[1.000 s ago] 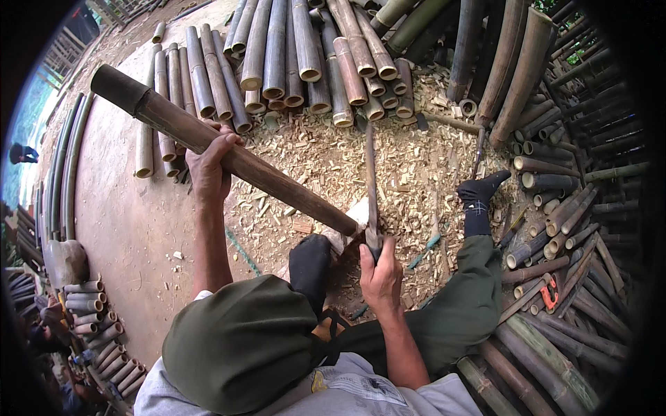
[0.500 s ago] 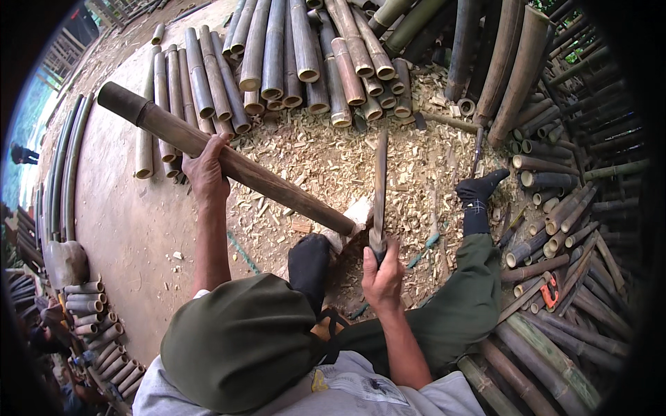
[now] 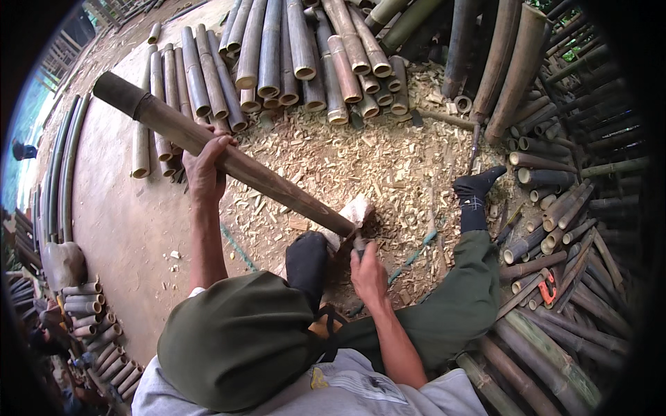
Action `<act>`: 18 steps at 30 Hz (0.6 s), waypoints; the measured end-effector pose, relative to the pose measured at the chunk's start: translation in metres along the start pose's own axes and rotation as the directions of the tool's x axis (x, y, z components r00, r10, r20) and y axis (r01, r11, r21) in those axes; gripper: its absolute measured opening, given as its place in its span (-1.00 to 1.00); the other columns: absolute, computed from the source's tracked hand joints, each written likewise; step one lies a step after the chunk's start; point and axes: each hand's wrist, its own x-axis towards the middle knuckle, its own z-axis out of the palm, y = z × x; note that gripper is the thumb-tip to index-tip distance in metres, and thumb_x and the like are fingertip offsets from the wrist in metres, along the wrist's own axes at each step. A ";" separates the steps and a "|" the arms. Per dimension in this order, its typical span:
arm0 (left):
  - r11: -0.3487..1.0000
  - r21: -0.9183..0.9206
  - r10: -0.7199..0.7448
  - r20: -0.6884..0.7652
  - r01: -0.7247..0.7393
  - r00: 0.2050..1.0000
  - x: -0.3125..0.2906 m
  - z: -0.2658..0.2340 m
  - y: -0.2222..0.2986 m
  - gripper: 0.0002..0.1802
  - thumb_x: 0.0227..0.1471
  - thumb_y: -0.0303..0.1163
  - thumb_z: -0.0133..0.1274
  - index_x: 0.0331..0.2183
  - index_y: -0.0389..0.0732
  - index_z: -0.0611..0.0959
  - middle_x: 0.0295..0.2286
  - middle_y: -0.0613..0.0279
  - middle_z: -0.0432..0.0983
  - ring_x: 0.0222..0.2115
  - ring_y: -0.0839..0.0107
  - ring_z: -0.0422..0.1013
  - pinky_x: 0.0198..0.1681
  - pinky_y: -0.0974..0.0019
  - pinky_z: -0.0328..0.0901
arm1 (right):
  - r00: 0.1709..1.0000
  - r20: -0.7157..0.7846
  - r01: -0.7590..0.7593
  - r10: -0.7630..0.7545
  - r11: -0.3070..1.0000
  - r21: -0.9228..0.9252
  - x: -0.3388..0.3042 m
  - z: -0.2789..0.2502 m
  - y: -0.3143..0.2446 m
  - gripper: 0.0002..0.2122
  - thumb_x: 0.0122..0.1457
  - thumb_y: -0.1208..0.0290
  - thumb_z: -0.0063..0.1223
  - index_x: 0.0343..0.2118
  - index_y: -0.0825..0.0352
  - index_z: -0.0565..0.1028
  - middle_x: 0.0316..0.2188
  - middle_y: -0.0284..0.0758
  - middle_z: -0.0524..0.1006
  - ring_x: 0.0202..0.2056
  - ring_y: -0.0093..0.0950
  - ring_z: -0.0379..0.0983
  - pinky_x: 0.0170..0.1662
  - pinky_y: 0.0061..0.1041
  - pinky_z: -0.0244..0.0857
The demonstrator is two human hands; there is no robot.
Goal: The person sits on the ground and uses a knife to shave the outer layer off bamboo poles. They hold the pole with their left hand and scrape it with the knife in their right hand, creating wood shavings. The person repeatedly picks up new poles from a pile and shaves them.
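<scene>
The pale ground (image 3: 128,253) spreads widest before you, bare on your left side. Beyond it lies a big stack of cut bamboo poles (image 3: 284,59), their round ends toward you, with more bamboo piled along your right. A bed of wood chips (image 3: 298,156) covers the middle, a sign, I would judge, that a good deal of cutting is done on this spot.

The task's thing, a long brown pole (image 3: 251,172), slants from the upper left down to near your black-socked foot (image 3: 306,265), its lower end at a pale, hacked wood block (image 3: 357,210). Its dark upper end shows no fresh wood and no broad pale facet shows along the shaft, so most of its length looks uncut; how much is off the lower end, I cannot tell.

Your left hand (image 3: 205,165) is wrapped round the pole above its middle, thumb over the top. Your right hand (image 3: 370,274) has its fingers closed about the grip of a cutting tool (image 3: 359,243), right beside the pole's lower end; its blade is mostly hidden, so whether it bites into the wood is unclear
</scene>
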 end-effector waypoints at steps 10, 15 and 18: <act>0.988 0.152 0.084 -0.459 -0.015 0.885 0.005 -0.023 -0.028 -0.62 -0.07 -0.55 0.45 -0.23 -0.37 0.60 -0.49 0.15 0.61 -0.53 0.35 0.56 -0.42 0.31 0.47 | 0.946 -0.224 0.287 -0.235 0.928 0.239 -0.024 -0.052 -0.035 -0.70 0.39 0.20 0.05 -0.14 0.37 0.33 -0.45 0.10 0.57 -0.35 0.19 0.54 -0.36 0.06 0.37; 0.994 0.104 0.048 -0.341 -0.013 0.939 0.008 -0.018 -0.029 -0.55 -0.03 -0.56 0.40 -0.14 -0.37 0.52 -0.44 0.10 0.60 -0.47 0.28 0.58 -0.32 0.24 0.50 | 0.996 0.083 0.032 -0.022 0.992 -0.125 0.006 -0.008 0.018 -0.66 0.42 0.12 -0.06 -0.13 0.39 0.33 -0.34 0.18 0.60 -0.31 0.19 0.57 -0.30 0.10 0.41; 0.994 0.103 0.056 -0.294 -0.027 0.954 0.003 -0.025 -0.028 -0.54 -0.01 -0.54 0.36 -0.11 -0.34 0.48 -0.41 0.11 0.59 -0.43 0.26 0.59 -0.27 0.21 0.52 | 0.994 0.049 0.103 -0.101 0.994 -0.034 0.003 -0.031 0.000 -0.64 0.42 0.11 -0.07 -0.11 0.39 0.33 -0.32 0.19 0.60 -0.31 0.20 0.56 -0.29 0.12 0.40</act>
